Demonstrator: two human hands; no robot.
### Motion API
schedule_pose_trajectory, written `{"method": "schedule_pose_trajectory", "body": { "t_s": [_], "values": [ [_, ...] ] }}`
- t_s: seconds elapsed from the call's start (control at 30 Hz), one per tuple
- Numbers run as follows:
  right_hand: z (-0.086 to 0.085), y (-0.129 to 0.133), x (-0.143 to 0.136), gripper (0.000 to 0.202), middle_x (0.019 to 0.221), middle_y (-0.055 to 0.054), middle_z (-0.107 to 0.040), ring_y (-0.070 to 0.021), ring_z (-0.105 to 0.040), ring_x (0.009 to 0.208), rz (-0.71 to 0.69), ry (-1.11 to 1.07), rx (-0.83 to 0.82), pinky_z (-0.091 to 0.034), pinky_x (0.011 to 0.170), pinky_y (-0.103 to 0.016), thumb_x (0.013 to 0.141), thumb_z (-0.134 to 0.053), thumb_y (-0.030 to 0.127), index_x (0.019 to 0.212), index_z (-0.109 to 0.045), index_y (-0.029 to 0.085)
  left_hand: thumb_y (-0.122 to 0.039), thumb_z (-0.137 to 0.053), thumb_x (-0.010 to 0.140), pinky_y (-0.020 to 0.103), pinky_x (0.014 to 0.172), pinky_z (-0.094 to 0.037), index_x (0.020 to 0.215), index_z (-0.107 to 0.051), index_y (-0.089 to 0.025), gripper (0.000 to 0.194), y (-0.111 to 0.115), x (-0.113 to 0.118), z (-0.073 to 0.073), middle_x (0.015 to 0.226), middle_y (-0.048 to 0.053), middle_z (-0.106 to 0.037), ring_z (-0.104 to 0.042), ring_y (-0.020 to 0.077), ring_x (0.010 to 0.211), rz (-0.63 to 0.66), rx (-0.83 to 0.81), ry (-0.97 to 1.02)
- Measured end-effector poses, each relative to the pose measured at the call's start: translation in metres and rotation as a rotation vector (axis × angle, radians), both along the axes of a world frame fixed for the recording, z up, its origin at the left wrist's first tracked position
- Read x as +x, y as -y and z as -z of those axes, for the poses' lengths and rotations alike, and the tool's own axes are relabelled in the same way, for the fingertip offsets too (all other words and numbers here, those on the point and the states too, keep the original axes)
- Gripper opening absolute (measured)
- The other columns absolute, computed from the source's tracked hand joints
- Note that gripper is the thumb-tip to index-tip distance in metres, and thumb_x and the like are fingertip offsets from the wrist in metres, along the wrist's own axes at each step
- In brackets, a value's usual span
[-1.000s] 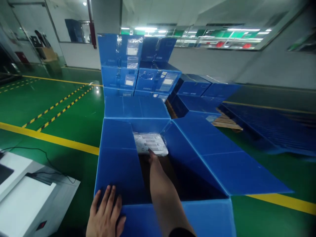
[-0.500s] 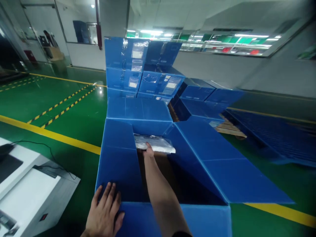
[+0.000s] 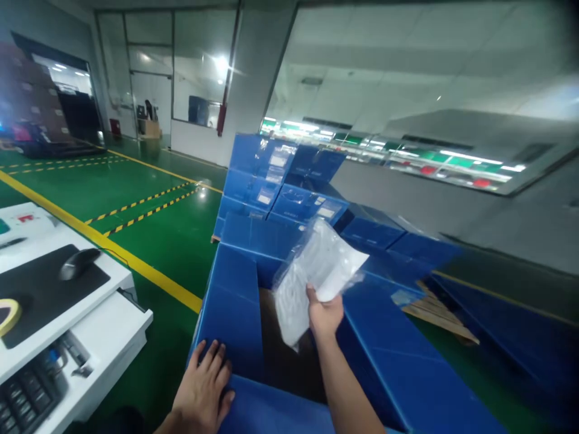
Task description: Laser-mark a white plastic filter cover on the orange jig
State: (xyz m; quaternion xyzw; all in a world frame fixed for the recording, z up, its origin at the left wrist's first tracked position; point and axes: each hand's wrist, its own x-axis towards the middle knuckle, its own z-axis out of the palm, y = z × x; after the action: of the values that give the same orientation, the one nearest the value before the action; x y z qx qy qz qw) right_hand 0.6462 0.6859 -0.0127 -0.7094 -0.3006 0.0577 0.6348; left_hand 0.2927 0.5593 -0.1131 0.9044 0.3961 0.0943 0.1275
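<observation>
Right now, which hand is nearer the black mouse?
Left hand. It rests on the blue box, right of the mouse; the right hand is farther right, holding the wrapped white item.

the white packet [image 3: 319,262] in your right hand [image 3: 326,314] is flat, wrapped in loose, shiny clear plastic, and tilted, your thumb pressed over its near edge. you have it raised above the opening of the blue box [image 3: 233,313], which stands open before you, right flap spread outward, brown bottom showing, your left hand [image 3: 203,381] resting on its near left corner.
</observation>
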Motion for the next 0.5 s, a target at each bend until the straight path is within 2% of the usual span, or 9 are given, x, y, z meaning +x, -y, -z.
{"method": "schedule_pose_trajectory", "body": {
  "t_s": [0.1, 0.2, 0.27, 0.33, 0.4, 0.5],
  "values": [
    [-0.051, 0.057, 0.003, 0.074, 0.111, -0.024, -0.08, -0.0517, -0.071, 0.119, -0.011, 0.283, -0.057, -0.056, 0.1, -0.06, 0.067, -0.078, 0.069, 0.115, -0.073, 0.014, -0.045, -0.057, 0.105, 0.075, 0.135, -0.018, 0.157, -0.058, -0.02, 0.058, 0.002, -0.005, -0.015, 0.174, 0.022, -0.042, -0.031, 0.0442, 0.165, 0.01, -0.116, 0.067],
    [-0.091, 0.109, 0.006, 0.06, 0.102, -0.021, -0.081, -0.046, -0.078, 0.102, -0.07, 0.63, -0.088, -0.062, 0.08, -0.049, 0.078, -0.067, 0.065, 0.112, -0.073, 0.017, -0.025, -0.068, 0.092, 0.069, 0.134, -0.03, 0.151, -0.062, -0.025, 0.059, 0.006, -0.012, -0.035, 0.17, 0.017, -0.05, -0.039, 0.041, 0.163, -0.047, -0.154, 0.186],
    [-0.116, 0.14, 0.007, 0.045, 0.096, -0.016, -0.082, -0.0392, -0.081, 0.089, -0.169, 0.82, -0.046, -0.063, 0.07, -0.042, 0.083, -0.066, 0.057, 0.108, -0.073, 0.02, -0.018, -0.061, 0.095, 0.058, 0.129, -0.046, 0.143, -0.066, -0.026, 0.049, 0.014, -0.022, -0.062, 0.163, 0.016, -0.058, -0.051, 0.0358, 0.156, -0.123, -0.082, 0.377],
    [-0.142, 0.169, 0.005, 0.035, 0.102, -0.012, -0.084, -0.0347, -0.082, 0.09, -0.336, 1.027, -0.007, -0.065, 0.073, -0.039, 0.089, -0.065, 0.047, 0.112, -0.074, 0.022, -0.018, -0.05, 0.104, 0.047, 0.12, -0.057, 0.134, -0.068, -0.026, 0.036, 0.032, -0.04, -0.107, 0.15, 0.016, -0.068, -0.064, 0.0291, 0.144, -0.182, 0.085, 0.638],
    [-0.169, 0.192, -0.005, 0.032, 0.118, -0.01, -0.083, -0.0332, -0.082, 0.103, -0.511, 1.215, 0.019, -0.067, 0.086, -0.039, 0.094, -0.064, 0.038, 0.121, -0.073, 0.025, -0.019, -0.046, 0.109, 0.04, 0.11, -0.062, 0.129, -0.065, -0.027, 0.029, 0.058, -0.066, -0.163, 0.136, 0.014, -0.072, -0.07, 0.0241, 0.131, -0.218, 0.277, 0.866],
    [-0.204, 0.21, -0.035, 0.038, 0.132, -0.008, -0.079, -0.0323, -0.078, 0.118, -0.71, 1.43, 0.054, -0.067, 0.096, -0.041, 0.096, -0.059, 0.026, 0.133, -0.069, 0.028, -0.013, -0.054, 0.105, 0.036, 0.108, -0.061, 0.13, -0.061, -0.028, 0.03, 0.106, -0.112, -0.251, 0.135, 0.014, -0.07, -0.068, 0.0222, 0.131, -0.17, 0.488, 0.961]
  ]
}}
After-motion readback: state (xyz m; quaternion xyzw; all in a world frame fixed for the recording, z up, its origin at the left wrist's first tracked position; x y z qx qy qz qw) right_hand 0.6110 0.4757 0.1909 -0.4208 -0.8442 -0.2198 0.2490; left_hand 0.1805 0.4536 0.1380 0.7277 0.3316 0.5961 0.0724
